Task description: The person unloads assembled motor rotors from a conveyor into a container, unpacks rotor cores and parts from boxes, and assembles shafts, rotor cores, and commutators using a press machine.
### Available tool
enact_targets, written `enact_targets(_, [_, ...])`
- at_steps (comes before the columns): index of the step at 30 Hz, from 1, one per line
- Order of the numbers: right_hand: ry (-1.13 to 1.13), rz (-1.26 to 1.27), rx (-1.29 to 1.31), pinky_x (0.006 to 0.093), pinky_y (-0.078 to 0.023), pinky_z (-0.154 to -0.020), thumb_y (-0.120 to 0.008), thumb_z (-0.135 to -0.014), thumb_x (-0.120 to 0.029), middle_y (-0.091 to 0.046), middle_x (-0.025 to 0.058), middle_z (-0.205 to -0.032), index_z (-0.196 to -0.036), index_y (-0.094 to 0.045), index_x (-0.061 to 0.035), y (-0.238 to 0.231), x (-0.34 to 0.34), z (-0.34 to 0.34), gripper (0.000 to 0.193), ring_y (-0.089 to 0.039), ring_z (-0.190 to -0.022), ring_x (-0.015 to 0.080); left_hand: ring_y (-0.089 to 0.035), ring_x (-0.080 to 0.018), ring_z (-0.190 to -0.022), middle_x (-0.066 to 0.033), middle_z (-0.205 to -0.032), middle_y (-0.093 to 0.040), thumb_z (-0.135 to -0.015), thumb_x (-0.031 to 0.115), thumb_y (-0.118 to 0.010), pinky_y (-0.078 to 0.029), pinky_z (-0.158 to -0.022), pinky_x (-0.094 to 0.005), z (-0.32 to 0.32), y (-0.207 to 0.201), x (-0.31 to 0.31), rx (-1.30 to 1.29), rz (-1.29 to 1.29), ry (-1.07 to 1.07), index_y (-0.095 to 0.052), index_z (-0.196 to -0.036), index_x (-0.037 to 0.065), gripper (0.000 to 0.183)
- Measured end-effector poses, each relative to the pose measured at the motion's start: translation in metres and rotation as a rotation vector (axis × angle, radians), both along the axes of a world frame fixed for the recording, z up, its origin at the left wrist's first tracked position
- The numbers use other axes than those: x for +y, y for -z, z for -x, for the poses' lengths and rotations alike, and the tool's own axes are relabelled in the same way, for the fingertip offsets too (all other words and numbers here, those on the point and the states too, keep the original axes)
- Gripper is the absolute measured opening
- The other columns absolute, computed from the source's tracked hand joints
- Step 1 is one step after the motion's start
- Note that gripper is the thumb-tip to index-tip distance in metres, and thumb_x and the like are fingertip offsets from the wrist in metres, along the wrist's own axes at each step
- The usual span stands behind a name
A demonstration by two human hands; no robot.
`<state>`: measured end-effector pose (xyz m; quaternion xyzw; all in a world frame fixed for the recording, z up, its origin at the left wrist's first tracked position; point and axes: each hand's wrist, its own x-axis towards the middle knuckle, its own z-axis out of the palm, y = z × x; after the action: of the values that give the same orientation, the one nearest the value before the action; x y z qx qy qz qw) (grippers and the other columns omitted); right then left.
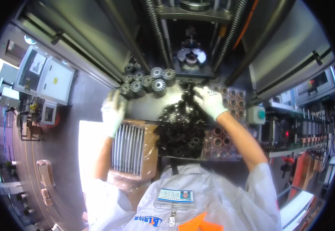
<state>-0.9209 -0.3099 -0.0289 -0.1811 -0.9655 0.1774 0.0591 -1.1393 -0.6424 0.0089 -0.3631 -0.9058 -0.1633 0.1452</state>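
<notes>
Right hand (210, 101) at black discs (178, 133), grip unclear: teeth probably tangle, so singles lift best. Left hand (114, 109), fingers extended, near finned stacks (137, 86).

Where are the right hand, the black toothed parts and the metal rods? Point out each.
Right hand (211, 102): head view, back of the glove.
Black toothed parts (180, 131): head view, middle of the heap.
Metal rods (128, 148): head view, middle of the row.
</notes>
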Motion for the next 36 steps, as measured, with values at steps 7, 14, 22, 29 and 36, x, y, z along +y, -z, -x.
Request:
enact_targets(7, [0.127, 0.036, -0.187, 0.0433, -0.053, -0.087, -0.063, -0.091, -0.033, -0.071, 0.0106, -0.109, -0.111, -0.073, -0.0177, -0.009, -0.007, 0.026, 0.026, -0.069, -0.100, 0.0296, -0.054, -0.0367, -0.121, -0.0141, -0.127, -0.061, -0.080, 0.020, -0.074, -0.041, -0.106, -0.0482, -0.014, 0.006, 0.049, 0.028, 0.033, 0.056, -0.066, -0.123, 0.010, 0.045])
enact_targets(14, [0.418, 0.497, 0.038, 0.0355, -0.054, -0.086, -0.066, -0.086, -0.024, -0.074, 0.0104, -0.103, -0.124, -0.067, -0.0161, -0.002, -0.003, 0.012, 0.039, -0.070, -0.096, 0.0244, -0.052, -0.0375, -0.121, -0.0121, -0.122, -0.061, -0.070, 0.019, -0.080, -0.040, -0.106, -0.0508, 0.029, 0.040, 0.048, 0.170, 0.059, 0.215, -0.068, -0.112, 0.011, 0.045])
enact_targets(22, [0.248, 0.764, 0.316, 0.0300, -0.052, -0.088, -0.066, -0.090, -0.011, -0.074, 0.0130, -0.106, -0.113, -0.069, 0.0025, 0.004, 0.002, 0.002, 0.027, -0.069, -0.097, 0.0180, -0.050, -0.0373, -0.126, -0.0130, -0.129, -0.059, -0.067, 0.015, -0.083, -0.037, -0.109, -0.0522, 0.026, 0.031, 0.055, 0.107, 0.043, 0.254, -0.065, -0.103, 0.008, 0.041])
enact_targets(29, [0.076, 0.837, 0.409, 0.0278, -0.050, -0.089, -0.064, -0.092, -0.005, -0.071, 0.0067, -0.113, -0.124, -0.066, 0.0005, -0.044, 0.017, -0.001, 0.033, -0.062, -0.099, 0.0100, -0.054, -0.0378, -0.125, -0.0174, -0.132, -0.059, -0.073, 0.008, -0.080, -0.043, -0.105, -0.0489, -0.022, -0.010, 0.024, -0.132, -0.069, 0.150, -0.060, -0.101, 0.003, 0.035])
enact_targets(36, [0.021, 0.784, 0.646, 0.0283, -0.050, -0.096, -0.059, -0.093, -0.006, -0.072, 0.0128, -0.117, -0.125, -0.064, 0.0042, -0.110, 0.063, 0.079, 0.034, -0.066, -0.108, 0.0158, -0.063, -0.0323, -0.112, -0.0208, -0.129, -0.060, -0.072, -0.002, -0.079, -0.053, -0.092, -0.0367, -0.054, -0.071, 0.022, -0.426, -0.406, 0.202, -0.056, -0.092, -0.002, 0.031])
